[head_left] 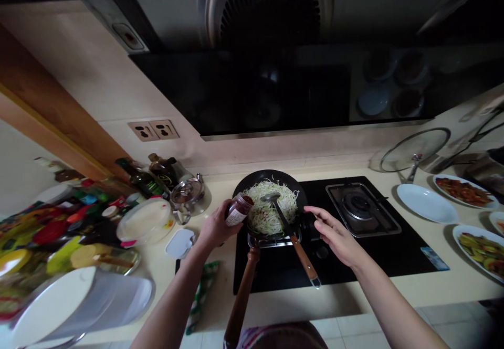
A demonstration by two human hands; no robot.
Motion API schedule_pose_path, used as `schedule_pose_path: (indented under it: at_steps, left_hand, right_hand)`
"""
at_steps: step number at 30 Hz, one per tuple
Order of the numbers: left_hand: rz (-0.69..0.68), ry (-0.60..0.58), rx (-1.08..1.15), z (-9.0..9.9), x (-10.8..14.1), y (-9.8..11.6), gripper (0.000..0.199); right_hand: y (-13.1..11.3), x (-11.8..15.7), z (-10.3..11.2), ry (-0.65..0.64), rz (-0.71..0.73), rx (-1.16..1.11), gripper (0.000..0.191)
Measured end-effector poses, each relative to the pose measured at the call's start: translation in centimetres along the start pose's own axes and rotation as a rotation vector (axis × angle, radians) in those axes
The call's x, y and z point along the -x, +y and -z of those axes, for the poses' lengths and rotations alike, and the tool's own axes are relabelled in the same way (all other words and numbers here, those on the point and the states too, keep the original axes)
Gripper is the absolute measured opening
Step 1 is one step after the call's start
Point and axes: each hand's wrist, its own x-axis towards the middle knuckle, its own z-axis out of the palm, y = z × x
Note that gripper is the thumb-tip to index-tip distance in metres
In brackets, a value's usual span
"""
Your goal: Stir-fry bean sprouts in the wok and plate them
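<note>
We enter a left grip (214, 228), closed around a small glass jar of dark red sauce with a white label (238, 210), which is held tilted at the left rim of a round black frying pan (268, 176). The pan sits on a black glass hob (275, 278), set into a cream worktop (394, 291), and carries a mound of pale shredded cabbage (270, 207). We enter a right grip (334, 233), open, fingers spread above the pan's right side, nearest a steel spatula with a long wooden handle (303, 260). We judge the jar held over the shreds the step in hand; the next move calls for a steady tilt, clear of the rim.
</note>
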Motion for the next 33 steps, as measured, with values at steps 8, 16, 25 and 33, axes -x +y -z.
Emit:
schedule_pose_path:
  at_steps: [8,16,25,33]
  left_hand:
    - [0.005,-0.017,-0.025,0.0,0.2,-0.1,0.06]
    - [0.004,0.0,-0.099,0.8,0.5,1.2,0.064]
    - [0.015,0.014,-0.085,0.1,0.4,0.2,0.06]
    - [-0.013,0.002,-0.051,0.3,0.8,0.3,0.058]
  right_hand:
    - [0.3,0.0,0.1,-0.004,-0.014,-0.003,0.045]
    - [0.1,0.2,-0.1,0.001,-0.007,0.012,0.046]
    - [0.5,0.4,0.3,0.001,-0.018,-0.013,0.046]
    - [0.5,0.5,0.3,-0.005,-0.026,0.01,0.044]
